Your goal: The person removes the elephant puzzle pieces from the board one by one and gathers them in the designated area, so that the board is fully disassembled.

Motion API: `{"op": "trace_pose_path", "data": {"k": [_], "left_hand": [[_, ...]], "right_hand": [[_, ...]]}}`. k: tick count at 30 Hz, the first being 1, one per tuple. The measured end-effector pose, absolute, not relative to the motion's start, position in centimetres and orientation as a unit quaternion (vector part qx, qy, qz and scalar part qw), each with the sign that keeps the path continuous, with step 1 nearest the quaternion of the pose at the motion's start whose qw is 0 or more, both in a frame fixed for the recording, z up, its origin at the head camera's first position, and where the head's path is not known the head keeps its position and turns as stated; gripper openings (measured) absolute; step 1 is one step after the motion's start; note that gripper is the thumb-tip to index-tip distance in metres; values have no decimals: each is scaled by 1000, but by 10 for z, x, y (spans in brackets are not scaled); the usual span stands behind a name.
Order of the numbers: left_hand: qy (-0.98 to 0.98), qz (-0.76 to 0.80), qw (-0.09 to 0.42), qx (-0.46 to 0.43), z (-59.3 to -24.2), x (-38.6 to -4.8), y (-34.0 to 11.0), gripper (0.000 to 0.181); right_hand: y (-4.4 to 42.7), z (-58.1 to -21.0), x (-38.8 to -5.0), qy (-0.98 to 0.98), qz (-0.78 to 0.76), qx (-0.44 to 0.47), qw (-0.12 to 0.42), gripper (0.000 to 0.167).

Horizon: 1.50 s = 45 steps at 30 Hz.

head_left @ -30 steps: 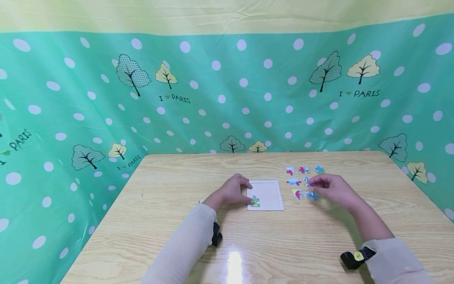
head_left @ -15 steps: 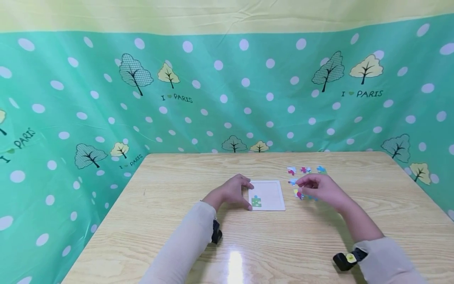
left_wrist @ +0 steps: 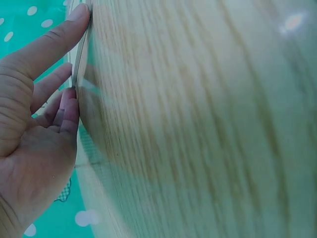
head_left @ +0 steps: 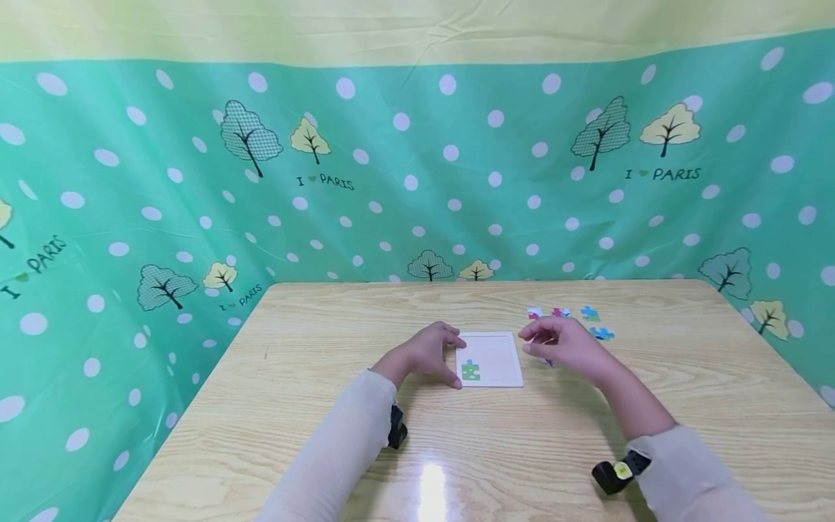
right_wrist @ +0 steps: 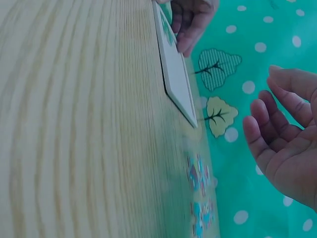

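My left hand [head_left: 430,351] holds the left side of a white square puzzle tray [head_left: 499,362], thumb at the near corner and fingertips on the upper left border. A green jigsaw piece [head_left: 470,371] with a blue knob lies in the tray's lower left corner. Just past the tray's right edge, my right hand [head_left: 569,348] hovers over the loose pieces with thumb and index finger close together. In the right wrist view, its fingers [right_wrist: 285,121] are half curled and no piece shows between them; whether a piece is hidden there is unclear.
Loose jigsaw pieces lie right of the tray: a blue-green one [head_left: 590,313], a blue one [head_left: 601,333], a red-and-white one [head_left: 559,312] and others partly under my right hand. A polka-dot curtain [head_left: 391,181] hangs behind the wooden table [head_left: 313,326].
My right hand has moved left across the loose pieces toward the tray, uncovering a blue piece on the right. The left hand stays at the tray's left side, its thumb shifted slightly off the green piece.
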<state>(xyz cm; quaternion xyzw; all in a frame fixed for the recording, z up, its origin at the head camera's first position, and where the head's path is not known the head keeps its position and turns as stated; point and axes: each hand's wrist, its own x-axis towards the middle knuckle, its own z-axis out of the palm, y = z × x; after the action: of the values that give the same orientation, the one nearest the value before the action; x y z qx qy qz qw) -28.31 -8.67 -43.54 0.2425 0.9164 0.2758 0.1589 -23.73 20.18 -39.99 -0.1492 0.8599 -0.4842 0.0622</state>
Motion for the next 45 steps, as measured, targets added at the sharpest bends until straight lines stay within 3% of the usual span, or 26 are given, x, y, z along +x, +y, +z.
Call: {"op": "trace_pose_path", "data": {"k": [10,17,27,35,45], "left_hand": [[916,287,152,235,-439,-284,-88,80],[915,288,151,239,-439,-285,-88,84],[913,286,149,249,-438,-285,-90,79],[906,306,144,256,-439,-285,-91,76],[907,307,140,254,-439,-285,-90,78]], "right_hand": [[177,-401,-243,858,-476,-179,76,23],[157,-410,-249,866,-457,-170,115,22],[137,-423,-256,872,-420,-203,148,29],[128,-432,-257,880,-384,-229,159,45],[124,-434,-256,889,-370,-223,153,36]]}}
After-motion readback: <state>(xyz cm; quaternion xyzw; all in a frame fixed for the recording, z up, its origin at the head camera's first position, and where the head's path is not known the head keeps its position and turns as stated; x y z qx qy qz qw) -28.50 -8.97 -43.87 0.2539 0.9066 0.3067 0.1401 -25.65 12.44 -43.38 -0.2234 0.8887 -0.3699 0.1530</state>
